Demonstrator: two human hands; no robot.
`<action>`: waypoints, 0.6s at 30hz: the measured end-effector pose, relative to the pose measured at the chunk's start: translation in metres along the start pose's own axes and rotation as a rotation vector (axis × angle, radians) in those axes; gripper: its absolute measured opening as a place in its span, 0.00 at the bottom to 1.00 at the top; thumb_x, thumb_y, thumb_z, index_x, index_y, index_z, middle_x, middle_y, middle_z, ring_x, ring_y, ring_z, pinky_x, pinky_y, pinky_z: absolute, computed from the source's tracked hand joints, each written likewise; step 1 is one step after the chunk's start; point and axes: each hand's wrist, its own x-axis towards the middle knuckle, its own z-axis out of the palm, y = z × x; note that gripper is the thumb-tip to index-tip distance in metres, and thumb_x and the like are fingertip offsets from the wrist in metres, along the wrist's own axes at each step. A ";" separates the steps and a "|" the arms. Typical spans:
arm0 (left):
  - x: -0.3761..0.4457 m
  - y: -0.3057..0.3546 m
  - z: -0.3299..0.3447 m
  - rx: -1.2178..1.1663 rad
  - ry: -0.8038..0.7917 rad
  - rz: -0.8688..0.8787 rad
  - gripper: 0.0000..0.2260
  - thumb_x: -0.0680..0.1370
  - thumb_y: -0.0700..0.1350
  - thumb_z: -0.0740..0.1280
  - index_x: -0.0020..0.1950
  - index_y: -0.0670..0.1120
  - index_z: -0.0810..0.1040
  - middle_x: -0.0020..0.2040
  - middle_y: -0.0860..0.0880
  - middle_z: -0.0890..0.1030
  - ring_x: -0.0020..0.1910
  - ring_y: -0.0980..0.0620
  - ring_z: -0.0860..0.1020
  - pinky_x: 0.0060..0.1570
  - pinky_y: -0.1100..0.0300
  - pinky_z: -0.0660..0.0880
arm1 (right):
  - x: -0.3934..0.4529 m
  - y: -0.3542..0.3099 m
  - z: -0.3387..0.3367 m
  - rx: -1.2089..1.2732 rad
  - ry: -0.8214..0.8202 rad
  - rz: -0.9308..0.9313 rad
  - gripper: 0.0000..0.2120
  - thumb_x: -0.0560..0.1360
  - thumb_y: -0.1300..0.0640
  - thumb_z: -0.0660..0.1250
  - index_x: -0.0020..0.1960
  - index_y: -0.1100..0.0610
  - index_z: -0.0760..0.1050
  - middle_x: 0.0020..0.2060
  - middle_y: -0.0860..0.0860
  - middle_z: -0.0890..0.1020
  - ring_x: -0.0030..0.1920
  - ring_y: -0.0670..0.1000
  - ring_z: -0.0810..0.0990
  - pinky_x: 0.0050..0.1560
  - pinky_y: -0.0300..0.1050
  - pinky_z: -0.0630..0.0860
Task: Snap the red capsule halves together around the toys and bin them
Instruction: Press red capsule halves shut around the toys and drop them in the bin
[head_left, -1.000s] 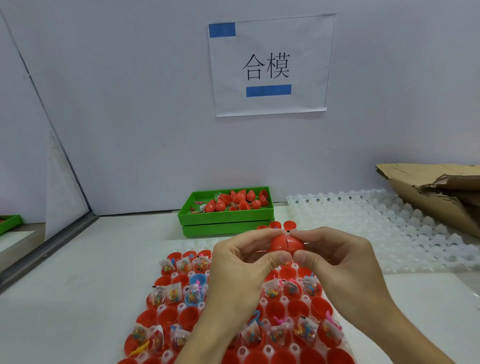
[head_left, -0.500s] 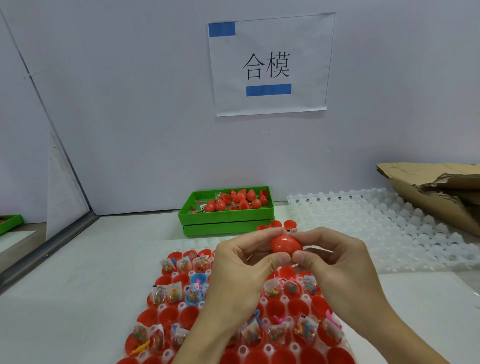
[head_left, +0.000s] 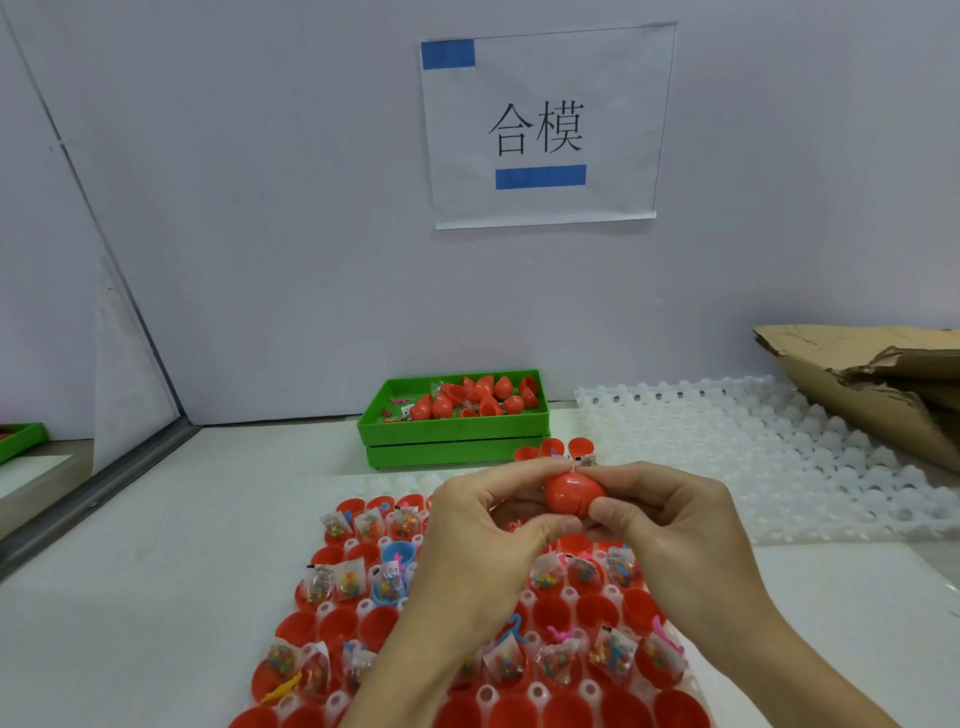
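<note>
A red capsule (head_left: 571, 493) is held in mid-air above the tray, pinched between both hands. My left hand (head_left: 483, 525) grips its left side with thumb and forefinger. My right hand (head_left: 670, 519) pinches its right side, thumb on the front. The two halves look joined, with a bit of clear wrapper sticking out at the top seam. Below the hands lies a white tray (head_left: 485, 693) of red capsule halves (head_left: 561, 608), many holding small bagged toys (head_left: 613, 649). A green bin (head_left: 457, 431) at the back holds several closed red capsules (head_left: 504, 387).
An empty white cell tray (head_left: 769, 457) lies to the right, with torn brown cardboard (head_left: 872, 384) behind it. A paper sign (head_left: 540, 124) hangs on the back wall. A blue capsule half (head_left: 397, 553) sits among the red ones. Another green bin (head_left: 18, 439) shows at far left.
The seam between the two halves, plain a second ago, has closed into one egg shape. Both hands stayed almost in place and turned the capsule slightly.
</note>
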 end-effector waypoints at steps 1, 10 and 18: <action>0.000 0.000 0.000 0.016 0.005 0.007 0.20 0.69 0.33 0.77 0.51 0.58 0.85 0.46 0.56 0.87 0.46 0.56 0.85 0.49 0.63 0.80 | 0.000 0.000 0.000 -0.002 -0.002 0.005 0.17 0.73 0.72 0.70 0.45 0.50 0.85 0.39 0.49 0.87 0.39 0.49 0.87 0.39 0.34 0.81; 0.001 -0.001 -0.006 0.078 -0.025 0.069 0.18 0.70 0.35 0.77 0.51 0.58 0.85 0.45 0.58 0.86 0.47 0.58 0.85 0.48 0.67 0.80 | 0.000 0.006 0.001 -0.021 0.004 0.028 0.13 0.74 0.71 0.70 0.47 0.53 0.85 0.38 0.49 0.87 0.37 0.49 0.86 0.40 0.36 0.81; 0.001 0.002 -0.007 0.082 -0.035 0.097 0.19 0.71 0.34 0.76 0.49 0.59 0.84 0.45 0.60 0.86 0.47 0.61 0.84 0.48 0.71 0.78 | 0.000 0.005 0.001 0.000 0.012 0.015 0.12 0.74 0.70 0.70 0.46 0.54 0.84 0.35 0.50 0.87 0.35 0.49 0.86 0.38 0.35 0.80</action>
